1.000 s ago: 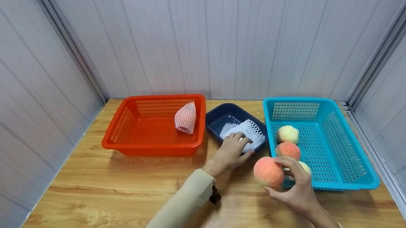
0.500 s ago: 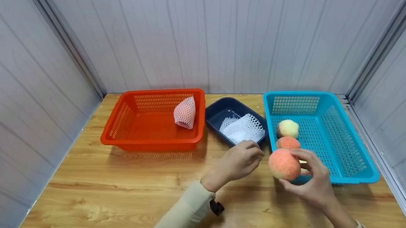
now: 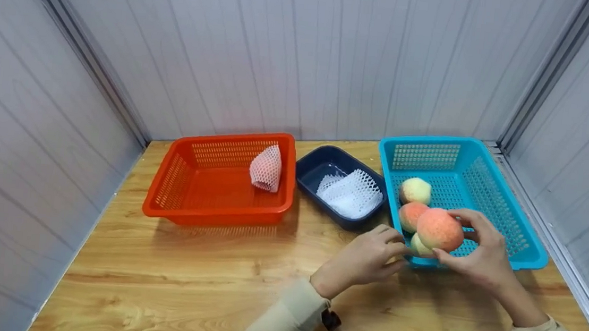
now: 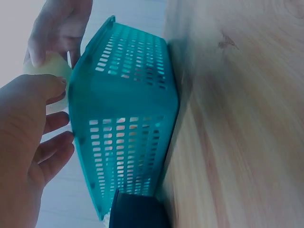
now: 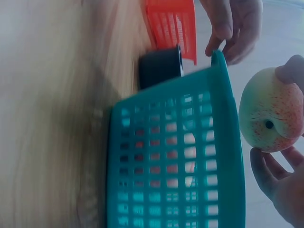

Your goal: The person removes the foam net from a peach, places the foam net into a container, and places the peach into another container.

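Note:
My right hand (image 3: 484, 251) pinches a pink-and-yellow peach (image 3: 439, 229) between thumb and fingers, above the near left corner of the turquoise basket (image 3: 497, 196). In the right wrist view, the dark stem hollow of that peach (image 5: 271, 118) shows. Three other peaches lie along the basket's left side: a pale one (image 3: 415, 190), a pink one (image 3: 410, 215) and a yellowish one (image 3: 420, 247) partly hidden beneath the held peach. My left hand (image 3: 372, 255) is at the basket's near left rim, fingers loosely bent and holding nothing.
Left of the turquoise basket stands a dark blue tray (image 3: 318, 168) with white foam fruit nets (image 3: 353, 194) in it. Farther left, an orange-red basket (image 3: 218, 185) holds a peach in a foam net (image 3: 266, 169). Panel walls (image 3: 304, 54) enclose the wooden table (image 3: 199, 280).
My right hand has carried the peach rightward over the turquoise basket. My left hand has left the foam nets in the tray and moved right to the basket's rim.

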Available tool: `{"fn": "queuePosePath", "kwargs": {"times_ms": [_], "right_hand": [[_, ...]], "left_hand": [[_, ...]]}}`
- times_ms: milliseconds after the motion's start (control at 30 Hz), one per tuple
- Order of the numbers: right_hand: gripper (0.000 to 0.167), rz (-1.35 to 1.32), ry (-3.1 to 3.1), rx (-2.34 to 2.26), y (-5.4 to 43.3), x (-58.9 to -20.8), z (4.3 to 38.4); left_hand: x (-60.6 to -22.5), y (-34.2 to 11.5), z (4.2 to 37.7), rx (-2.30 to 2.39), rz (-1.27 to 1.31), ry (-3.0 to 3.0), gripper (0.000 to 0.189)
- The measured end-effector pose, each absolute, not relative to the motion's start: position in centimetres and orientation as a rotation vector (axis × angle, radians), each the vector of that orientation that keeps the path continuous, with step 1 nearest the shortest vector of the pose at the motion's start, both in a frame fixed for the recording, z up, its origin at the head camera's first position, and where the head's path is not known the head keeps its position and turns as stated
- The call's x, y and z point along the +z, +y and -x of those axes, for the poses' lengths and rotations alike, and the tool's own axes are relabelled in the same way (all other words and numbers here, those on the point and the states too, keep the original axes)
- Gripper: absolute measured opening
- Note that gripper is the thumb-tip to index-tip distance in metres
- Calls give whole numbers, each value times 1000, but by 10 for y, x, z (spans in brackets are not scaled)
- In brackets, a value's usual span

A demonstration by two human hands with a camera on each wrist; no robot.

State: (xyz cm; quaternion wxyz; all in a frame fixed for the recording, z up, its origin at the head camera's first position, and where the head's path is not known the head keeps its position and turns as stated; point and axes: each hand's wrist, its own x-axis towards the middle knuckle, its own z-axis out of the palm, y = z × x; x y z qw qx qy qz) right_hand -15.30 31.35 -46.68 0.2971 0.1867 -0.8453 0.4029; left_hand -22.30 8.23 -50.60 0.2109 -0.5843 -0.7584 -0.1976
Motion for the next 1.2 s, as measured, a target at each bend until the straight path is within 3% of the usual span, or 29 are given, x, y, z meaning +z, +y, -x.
{"fn": "queuePosePath", "kwargs": {"times_ms": [667,1200], "right_hand": [[69,-344,-2587,907,383,-472,173],[63,-313,-2846,790,395,-486,195]], "left_hand": [[-497,92,214,-352,1616,-2176,13],[-497,92,213,-499,1611,-2232,13]]}}
